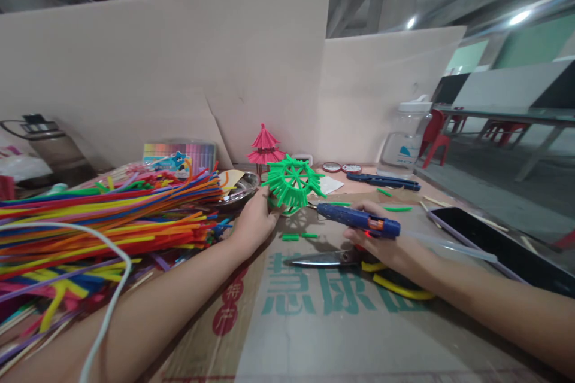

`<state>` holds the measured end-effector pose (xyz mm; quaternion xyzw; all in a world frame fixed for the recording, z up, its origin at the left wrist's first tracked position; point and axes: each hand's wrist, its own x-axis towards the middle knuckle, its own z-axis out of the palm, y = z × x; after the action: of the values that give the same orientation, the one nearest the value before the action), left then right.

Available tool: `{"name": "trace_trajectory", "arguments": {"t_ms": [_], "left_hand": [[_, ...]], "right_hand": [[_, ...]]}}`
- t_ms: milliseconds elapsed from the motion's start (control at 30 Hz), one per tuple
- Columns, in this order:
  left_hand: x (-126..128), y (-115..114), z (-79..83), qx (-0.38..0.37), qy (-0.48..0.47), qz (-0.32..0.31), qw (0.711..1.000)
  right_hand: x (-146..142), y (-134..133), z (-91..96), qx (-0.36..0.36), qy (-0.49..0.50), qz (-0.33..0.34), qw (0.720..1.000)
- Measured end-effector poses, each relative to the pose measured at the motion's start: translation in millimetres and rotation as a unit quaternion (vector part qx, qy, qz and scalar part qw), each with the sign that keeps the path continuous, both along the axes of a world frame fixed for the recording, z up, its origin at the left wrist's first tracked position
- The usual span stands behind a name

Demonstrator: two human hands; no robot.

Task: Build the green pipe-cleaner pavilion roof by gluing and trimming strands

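Note:
My left hand (256, 218) is closed on the lower left edge of a green pipe-cleaner roof (295, 182), a round frame with spokes in the middle and short pieces sticking out all round. In my right hand (375, 236) is a blue hot glue gun (354, 219), its nozzle touching or very near the roof's lower right side. A clear glue stick (453, 246) trails from the gun's rear. Short green pipe-cleaner pieces (290, 237) lie below the roof. Scissors (326, 259) with yellow-and-black handles rest under my right hand.
Bundles of coloured pipe cleaners (112, 209) fill the left side, with a white cable (123, 287) crossing them. A small pink pagoda (263, 146) stands behind. A phone (489, 245), a clear bottle (404, 137) and a dark blue cutter (381, 181) lie or stand at the right.

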<state>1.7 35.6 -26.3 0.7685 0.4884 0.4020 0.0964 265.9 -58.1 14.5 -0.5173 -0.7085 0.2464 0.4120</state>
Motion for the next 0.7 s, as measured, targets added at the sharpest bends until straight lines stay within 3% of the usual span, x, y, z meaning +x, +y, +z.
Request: {"name": "trace_trajectory", "arguments": {"t_ms": [167, 500, 700], "left_hand": [[0, 0, 0.9, 0.002, -0.004, -0.012, 1.0], [1, -1, 1.3, 0.001, -0.005, -0.018, 1.0], [3, -4, 4.3, 0.005, 0.006, -0.008, 1.0]], "right_hand": [[2, 0, 2.3, 0.026, -0.029, 0.003, 0.999], [6, 2, -10.9, -0.036, 0.044, 0.025, 0.998], [1, 1, -3.1, -0.032, 0.029, 0.009, 0.999]]}}
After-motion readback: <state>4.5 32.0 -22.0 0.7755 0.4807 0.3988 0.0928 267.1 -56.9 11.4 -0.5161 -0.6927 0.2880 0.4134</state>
